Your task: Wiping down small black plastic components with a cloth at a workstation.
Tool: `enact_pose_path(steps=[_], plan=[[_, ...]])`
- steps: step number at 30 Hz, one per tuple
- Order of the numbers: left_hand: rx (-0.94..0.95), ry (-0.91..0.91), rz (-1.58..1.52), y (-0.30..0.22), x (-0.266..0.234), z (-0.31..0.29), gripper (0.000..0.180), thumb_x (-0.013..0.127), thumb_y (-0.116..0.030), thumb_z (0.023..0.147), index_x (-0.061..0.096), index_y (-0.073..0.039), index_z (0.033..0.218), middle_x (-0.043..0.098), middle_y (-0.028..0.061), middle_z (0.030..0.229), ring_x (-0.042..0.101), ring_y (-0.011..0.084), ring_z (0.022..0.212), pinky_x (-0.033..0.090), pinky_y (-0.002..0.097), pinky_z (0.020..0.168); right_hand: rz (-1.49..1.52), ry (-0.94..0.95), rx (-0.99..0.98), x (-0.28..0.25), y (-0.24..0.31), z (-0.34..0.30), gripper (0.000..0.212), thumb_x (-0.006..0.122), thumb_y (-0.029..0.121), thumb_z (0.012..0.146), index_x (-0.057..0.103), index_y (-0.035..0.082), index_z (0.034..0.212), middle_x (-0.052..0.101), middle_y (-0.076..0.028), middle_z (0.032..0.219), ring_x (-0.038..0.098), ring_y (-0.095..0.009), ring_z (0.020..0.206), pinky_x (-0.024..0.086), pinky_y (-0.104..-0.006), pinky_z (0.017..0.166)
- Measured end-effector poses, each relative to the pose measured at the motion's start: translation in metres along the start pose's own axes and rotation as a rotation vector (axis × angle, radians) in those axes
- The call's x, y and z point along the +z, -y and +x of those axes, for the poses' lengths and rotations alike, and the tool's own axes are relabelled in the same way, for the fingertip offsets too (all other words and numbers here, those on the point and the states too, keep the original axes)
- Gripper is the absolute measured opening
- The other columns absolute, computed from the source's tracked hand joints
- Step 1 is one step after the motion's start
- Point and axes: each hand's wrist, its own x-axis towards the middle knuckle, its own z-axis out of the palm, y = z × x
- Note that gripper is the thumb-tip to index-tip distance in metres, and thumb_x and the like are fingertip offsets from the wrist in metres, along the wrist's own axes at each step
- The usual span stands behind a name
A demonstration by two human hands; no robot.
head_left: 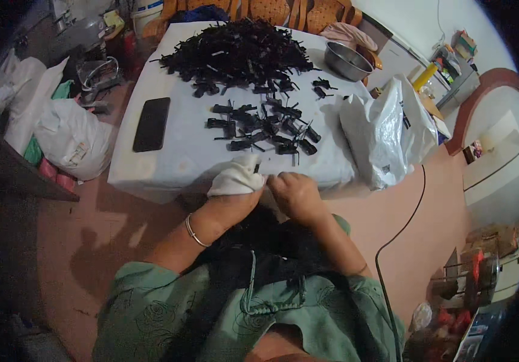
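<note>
From my remote station, I saw the left grip, covered by white cloth, closed on a small black part. The right grip was curled shut just beside it, contents hidden from me. Black pieces lay beyond both on the table.

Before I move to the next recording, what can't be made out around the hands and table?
All in the head view:
Left hand: its fingers are mostly hidden by the white cloth.
Black piece at that hand: partly hidden by the cloth.
Right hand: curled fingers hide whether it holds anything.
Black pile: upper pieces hide the lower ones.
White bag: its plastic hides any contents.
Wicker chairs: cut off by the top edge.
</note>
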Motion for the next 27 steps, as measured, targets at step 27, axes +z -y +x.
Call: enact_pose_path(steps=[27], plan=[[-0.076,-0.07,-0.52,-0.013,0.0,-0.016,0.021,0.055,-0.005,0.074,0.055,0.003,0.093,0.059,0.0158,0.084,0.058,0.0262,0.077,0.046,0.0315,0.069,0.905,-0.031,0.62,0.001,0.032,-0.002,0.027,0.045,0.023,0.091,0.052,0.001,0.077,0.05,0.001,0.065,0.042,-0.006,0.062,0.038,-0.0235,0.055]])
